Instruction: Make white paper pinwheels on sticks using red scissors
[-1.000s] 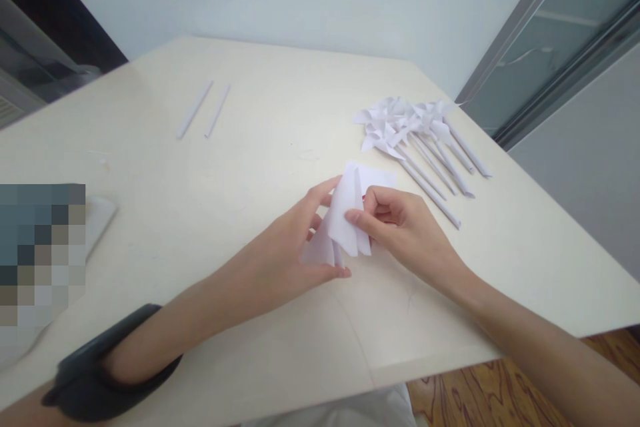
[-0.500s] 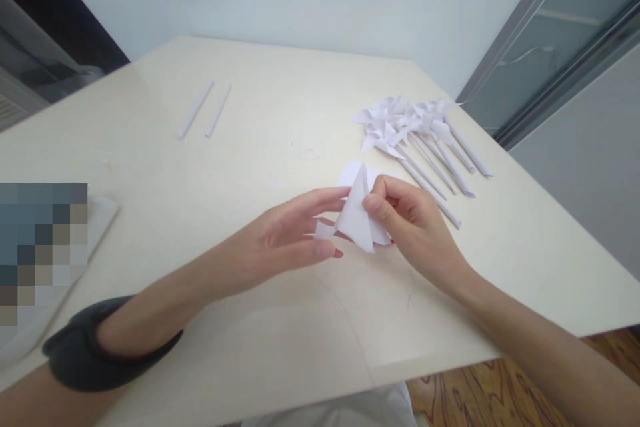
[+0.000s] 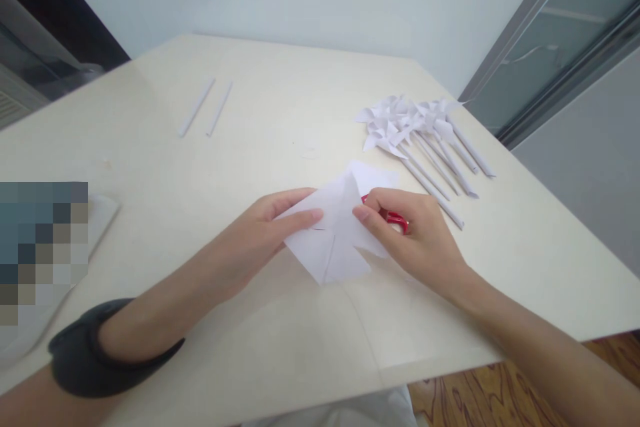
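Observation:
A square sheet of white paper [image 3: 337,213] with slits cut in from its corners is held over the table, spread nearly flat. My left hand [image 3: 273,233] is closed on its left side, thumb on top and fingers behind. On the right side, my right hand [image 3: 415,227] pinches the sheet between thumb and forefinger. Red loops [image 3: 399,220], like scissor handles, show behind my right fingers; the rest is hidden. Another piece of white paper [image 3: 377,177] lies just behind the sheet, partly covered by it.
Several white paper pinwheels [image 3: 390,123] on rolled paper sticks [image 3: 431,181] lie in a pile at the right. Two paper sticks [image 3: 197,107] rest at the back left of the white table [image 3: 280,93]. A pixelated object on a white base [image 3: 103,210] stands at the left edge.
The slit sheet has opened out from a bunched, folded shape to nearly flat. My left hand has gone from loosely parted fingers to gripping its left side. Red loops now show by my right hand.

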Demonstrator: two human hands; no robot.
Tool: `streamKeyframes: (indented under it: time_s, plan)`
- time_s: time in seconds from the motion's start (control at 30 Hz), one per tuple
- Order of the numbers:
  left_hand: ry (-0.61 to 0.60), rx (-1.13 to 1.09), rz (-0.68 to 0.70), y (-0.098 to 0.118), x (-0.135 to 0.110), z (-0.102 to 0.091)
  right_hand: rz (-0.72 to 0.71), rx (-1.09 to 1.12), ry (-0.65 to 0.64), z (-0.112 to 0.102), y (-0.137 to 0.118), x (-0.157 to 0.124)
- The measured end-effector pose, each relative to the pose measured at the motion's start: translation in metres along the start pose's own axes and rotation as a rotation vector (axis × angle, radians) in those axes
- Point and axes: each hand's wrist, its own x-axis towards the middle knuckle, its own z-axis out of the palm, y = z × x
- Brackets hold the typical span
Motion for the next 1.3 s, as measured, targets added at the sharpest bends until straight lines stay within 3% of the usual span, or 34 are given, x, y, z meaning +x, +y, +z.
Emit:
streamKeyframes:
  time_s: [0.17, 0.33, 0.47, 0.57, 0.7, 0.87, 1.07, 1.3]
  plan:
    - [-0.020, 0.010, 0.031, -0.002, -0.001, -0.010, 0.129, 0.020, -0.054, -0.005, 0.003, 0.004]
    - [0.016, 0.196, 0.100, -0.002, -0.001, -0.010, 0.226, 0.085, -0.135, -0.001, 0.008, 0.003]
    - [0.055, 0.340, 0.138, 0.002, -0.002, -0.004, 0.097, 0.115, 0.057, 0.004, 0.009, 0.001]
    - [0.016, 0.388, 0.114, 0.007, -0.005, 0.002, -0.015, 0.073, 0.114, 0.004, 0.007, 0.002]
    - [-0.028, 0.376, 0.164, 0.011, -0.006, 0.005, -0.058, 0.032, 0.109, 0.004, 0.007, 0.002]
    - [0.060, 0.420, 0.199, 0.007, -0.004, 0.003, -0.116, 0.012, 0.067, 0.009, 0.006, 0.000]
    - [0.087, 0.377, 0.252, -0.005, -0.001, 0.003, -0.137, 0.007, 0.128, 0.014, 0.005, -0.002]
    - [0.113, 0.320, 0.250, -0.004, -0.001, 0.006, -0.173, -0.003, 0.119, 0.014, 0.004, -0.003]
